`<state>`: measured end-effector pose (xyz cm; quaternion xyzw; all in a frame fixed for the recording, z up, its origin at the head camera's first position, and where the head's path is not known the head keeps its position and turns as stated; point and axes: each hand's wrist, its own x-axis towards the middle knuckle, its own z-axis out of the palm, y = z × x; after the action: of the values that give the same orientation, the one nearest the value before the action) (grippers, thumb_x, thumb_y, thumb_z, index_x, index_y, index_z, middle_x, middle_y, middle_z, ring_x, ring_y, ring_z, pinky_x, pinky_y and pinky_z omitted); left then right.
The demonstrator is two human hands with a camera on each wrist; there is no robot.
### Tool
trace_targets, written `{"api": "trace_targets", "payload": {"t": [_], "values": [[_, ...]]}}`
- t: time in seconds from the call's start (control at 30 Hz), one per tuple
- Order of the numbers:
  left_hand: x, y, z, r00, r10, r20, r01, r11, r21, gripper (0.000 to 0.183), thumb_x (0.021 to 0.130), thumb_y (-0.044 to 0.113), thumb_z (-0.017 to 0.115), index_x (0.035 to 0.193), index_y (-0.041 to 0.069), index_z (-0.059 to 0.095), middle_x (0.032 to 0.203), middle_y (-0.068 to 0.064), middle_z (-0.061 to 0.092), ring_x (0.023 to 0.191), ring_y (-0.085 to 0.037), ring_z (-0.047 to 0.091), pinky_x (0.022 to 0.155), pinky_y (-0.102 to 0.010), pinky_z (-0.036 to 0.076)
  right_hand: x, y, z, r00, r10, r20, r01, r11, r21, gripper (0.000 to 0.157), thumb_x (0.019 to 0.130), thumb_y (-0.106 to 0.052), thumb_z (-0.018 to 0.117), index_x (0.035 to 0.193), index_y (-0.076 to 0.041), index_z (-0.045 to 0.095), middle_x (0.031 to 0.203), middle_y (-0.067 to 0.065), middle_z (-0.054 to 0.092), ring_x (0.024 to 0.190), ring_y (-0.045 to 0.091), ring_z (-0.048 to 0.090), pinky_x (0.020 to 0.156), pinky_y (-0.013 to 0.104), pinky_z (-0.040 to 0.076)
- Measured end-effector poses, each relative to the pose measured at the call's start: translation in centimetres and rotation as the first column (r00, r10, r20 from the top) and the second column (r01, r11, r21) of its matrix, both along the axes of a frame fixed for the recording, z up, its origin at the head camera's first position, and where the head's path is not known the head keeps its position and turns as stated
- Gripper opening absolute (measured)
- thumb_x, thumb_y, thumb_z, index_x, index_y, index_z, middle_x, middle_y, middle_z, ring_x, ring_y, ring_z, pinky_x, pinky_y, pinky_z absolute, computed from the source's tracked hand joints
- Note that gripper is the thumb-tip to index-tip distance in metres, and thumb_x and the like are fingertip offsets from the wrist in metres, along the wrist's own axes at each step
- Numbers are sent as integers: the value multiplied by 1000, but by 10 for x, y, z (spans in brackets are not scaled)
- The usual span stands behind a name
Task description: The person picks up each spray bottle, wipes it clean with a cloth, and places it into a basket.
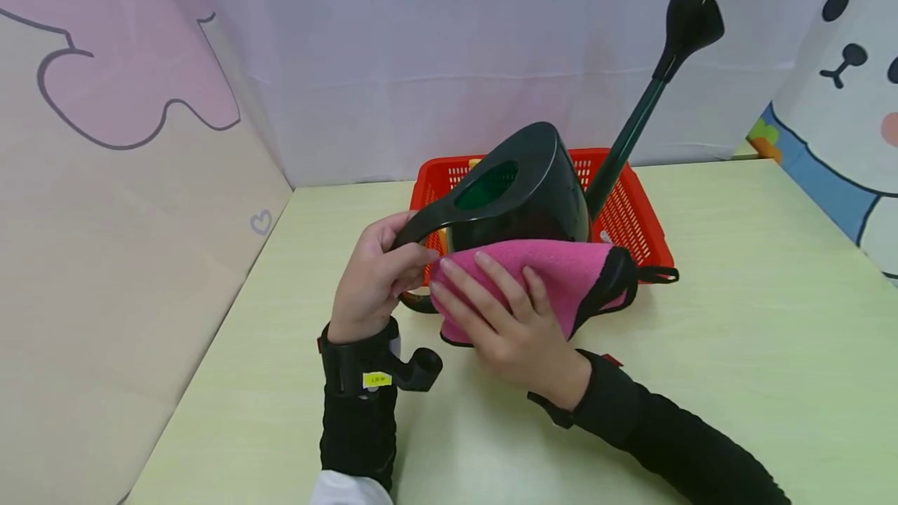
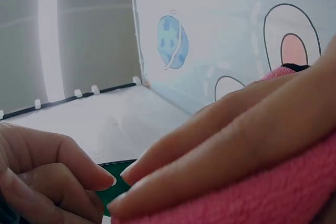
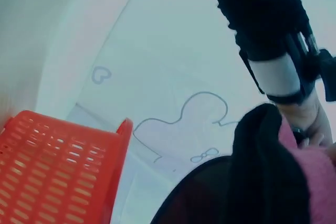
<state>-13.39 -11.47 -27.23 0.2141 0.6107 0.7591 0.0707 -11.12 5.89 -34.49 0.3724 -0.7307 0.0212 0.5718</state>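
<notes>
A dark green watering can (image 1: 543,193) is tilted in front of the basket, its long spout (image 1: 627,143) rising to the upper right. My left hand (image 1: 372,275) grips the can's handle (image 1: 436,217), thumb and fingers curled around it. Over the can's near side lies a pink cloth (image 1: 561,267) with black edging and a black loop. My right hand (image 1: 515,337) presses this cloth with straight, slightly spread fingers; its thumb is hidden. In the left wrist view, the right fingertips lie close to the left hand (image 2: 47,177), above a strip of green can (image 2: 118,178).
Behind the can, a red plastic basket (image 1: 641,213) with slotted walls stands on the pale table (image 1: 758,333). Small yellow items show inside it, mostly hidden by the can. White sheets with cartoon prints (image 1: 133,61) line the back and sides.
</notes>
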Motion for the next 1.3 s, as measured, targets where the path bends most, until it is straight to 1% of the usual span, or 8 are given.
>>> {"api": "trace_targets", "payload": {"t": [0.13, 0.27, 0.43, 0.67, 0.77, 0.87, 1.07, 1.3], "values": [[2, 1, 2, 1000, 16, -5, -16, 1000, 8, 13, 78, 2, 48, 90, 5, 52, 53, 0, 43, 42, -16, 31, 41, -19, 32, -9, 11, 7, 985, 170, -28, -172, 972, -158, 40, 76, -23, 58, 114, -11, 60, 118, 14, 56, 116, 34, 40, 106, 52, 14], [4, 1, 3, 999, 32, -8, -31, 999, 24, 12, 78, 2, 47, 89, 5, 51, 52, 1, 39, 41, -16, 30, 40, -20, 30, -20, 26, 16, 952, 303, -41, -295, 876, -381, 41, 77, -22, 56, 117, -13, 59, 121, 12, 55, 117, 34, 40, 103, 50, 25], [5, 1, 4, 1000, 17, -11, -17, 999, 44, 10, 78, 1, 46, 85, 5, 51, 51, 1, 37, 40, -16, 29, 39, -20, 27, -30, 46, 29, 894, 448, 14, -338, 694, -636, 43, 76, -16, 55, 118, -7, 57, 123, 12, 55, 114, 36, 43, 96, 45, 38], [6, 2, 4, 1000, -14, -11, 14, 999, 30, 11, 78, 1, 45, 84, 7, 51, 51, 1, 39, 42, -16, 31, 40, -20, 30, -33, 70, 43, 743, 650, 157, -204, 445, -872, 50, 73, 5, 46, 123, 4, 48, 121, 7, 56, 110, 30, 45, 88, 28, 43], [6, 2, 4, 1000, -7, -10, 7, 1000, 18, 11, 78, 1, 45, 84, 7, 51, 52, 1, 40, 42, -16, 31, 41, -20, 31, -32, 68, 42, 764, 623, 168, -178, 454, -873, 49, 74, 3, 47, 123, 3, 48, 121, 9, 56, 111, 29, 45, 88, 29, 43], [6, 1, 5, 1000, 12, -2, -12, 1000, 15, 10, 78, 1, 45, 84, 7, 51, 52, 1, 39, 42, -16, 31, 41, -20, 30, -32, 61, 38, 834, 540, 116, -220, 518, -827, 48, 71, 1, 50, 118, 5, 51, 119, 16, 57, 110, 32, 47, 92, 36, 43], [5, 1, 5, 1000, 27, 4, -27, 999, 45, 10, 78, 1, 46, 85, 6, 52, 51, 1, 38, 42, -16, 29, 41, -20, 27, -26, 43, 25, 928, 373, 12, -272, 699, -661, 40, 77, -15, 54, 116, -8, 59, 121, 10, 58, 113, 36, 46, 97, 47, 37], [2, 3, 2, 1000, 28, 10, -28, 998, 62, 12, 79, 1, 46, 88, 6, 52, 50, 2, 38, 41, -14, 30, 41, -19, 29, -14, 21, 11, 969, 245, -40, -246, 928, -280, 34, 77, -19, 56, 108, -8, 63, 113, 15, 61, 111, 37, 46, 100, 46, 33]]}}
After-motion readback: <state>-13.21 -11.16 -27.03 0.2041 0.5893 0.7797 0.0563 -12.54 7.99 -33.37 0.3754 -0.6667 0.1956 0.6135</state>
